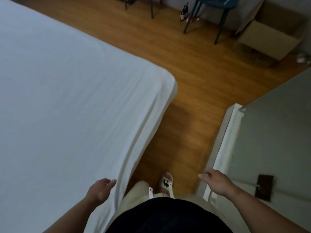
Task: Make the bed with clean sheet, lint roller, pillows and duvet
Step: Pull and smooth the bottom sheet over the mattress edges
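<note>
Looks down on a white sheet (67,98) lying flat over the mattress top, drawn round the rounded far corner and hanging down the near side in long shallow folds. Stands in the strip of wooden floor (185,123) between that side edge and a grey panel (269,132) with a white trim (227,148) along its outer edge. Holds the left hand (101,190) at the sheet's side edge, fingers straight and relaxed, released, grasping nothing; cannot tell whether the fingertips touch the cloth. Holds the right hand (217,182) in the air just beside the white trim, fingers spread and loose, likewise released and empty. Places one light shoe (166,182) on the floor strip, between bed and trim, apart from both. Finds the strip narrow at the feet and widening past the bed corner into open floor. Notes, along the far wall, a blue chair (218,4) on dark legs, a bottle (183,12) beside those legs, and an open cardboard box (272,36) to the right, all well apart from the bed. Notes a dark handle plate (264,187) on the grey panel at lower right.
</note>
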A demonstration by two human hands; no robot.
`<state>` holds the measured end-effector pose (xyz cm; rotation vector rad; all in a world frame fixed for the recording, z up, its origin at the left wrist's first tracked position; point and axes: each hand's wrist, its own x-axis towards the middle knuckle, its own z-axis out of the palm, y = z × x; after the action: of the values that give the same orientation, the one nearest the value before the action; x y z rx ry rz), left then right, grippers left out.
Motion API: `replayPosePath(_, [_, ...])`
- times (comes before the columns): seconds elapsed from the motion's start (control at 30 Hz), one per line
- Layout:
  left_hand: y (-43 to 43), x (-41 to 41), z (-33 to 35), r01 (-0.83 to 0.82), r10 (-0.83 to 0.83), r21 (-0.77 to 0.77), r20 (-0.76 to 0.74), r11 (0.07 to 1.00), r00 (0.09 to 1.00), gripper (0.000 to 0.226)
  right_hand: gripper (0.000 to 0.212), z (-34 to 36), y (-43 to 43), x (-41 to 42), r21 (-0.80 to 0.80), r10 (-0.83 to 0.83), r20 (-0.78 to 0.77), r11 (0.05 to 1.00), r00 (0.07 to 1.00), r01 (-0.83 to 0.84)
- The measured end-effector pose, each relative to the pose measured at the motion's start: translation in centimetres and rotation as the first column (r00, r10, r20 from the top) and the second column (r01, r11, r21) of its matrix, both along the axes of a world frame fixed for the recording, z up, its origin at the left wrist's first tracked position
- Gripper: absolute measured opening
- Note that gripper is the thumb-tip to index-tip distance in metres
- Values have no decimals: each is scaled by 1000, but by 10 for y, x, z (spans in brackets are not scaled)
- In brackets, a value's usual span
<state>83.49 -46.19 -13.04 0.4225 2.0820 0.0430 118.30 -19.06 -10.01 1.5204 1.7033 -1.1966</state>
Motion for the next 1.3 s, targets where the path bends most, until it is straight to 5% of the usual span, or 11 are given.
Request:
replayPosePath(0.23, [185, -40, -8, -88, 82, 84, 76, 993, 994, 37, 50, 39, 182, -70, 79, -205, -227, 971, 952, 227])
replayPosePath(0.33, [265, -51, -29, -41, 35, 84, 64, 996, 997, 31, 48, 29, 245, -102, 95, -183, -209, 974, 961, 206])
replayPosePath(0.5, [346, -50, -43, 17, -17, 1, 33, 1000, 999, 29, 49, -3, 317, -167, 41, 60, -103, 998, 993, -56])
replayPosePath(0.67, [347, -30, -65, -283, 292, -148, 42, 948, 956, 29, 45, -42, 358, -245, 13, 419, -100, 908, 903, -420])
replayPosePath(0.73, [339, -18, -77, -456, 470, -188, 32, 870, 882, 30, 44, -64, 365, -274, 17, 602, -89, 797, 794, -603])
replayPosePath(0.83, [335, 2, -90, -668, 670, -175, -54, 724, 740, 33, 44, -95, 365, -316, 96, 895, -58, 447, 443, -889])
replayPosePath(0.93, [342, 23, -100, -803, 772, -68, -238, 592, 589, 39, 37, -117, 349, -347, 197, 980, -150, 162, 133, -967])
replayPosePath(1.03, [350, 41, -115, -750, 700, 37, -393, 660, 597, 43, 36, -140, 321, -361, 305, 955, -229, -113, -188, -946])
replayPosePath(1.17, [350, 54, -139, -634, 592, 104, -496, 766, 635, 50, 19, -177, 288, -363, 483, 883, -240, -252, -403, -839])
replayPosePath(1.3, [341, 56, -175, -564, 563, 211, -593, 799, 575, 37, 6, -212, 275, -368, 643, 866, -154, -278, -477, -713])
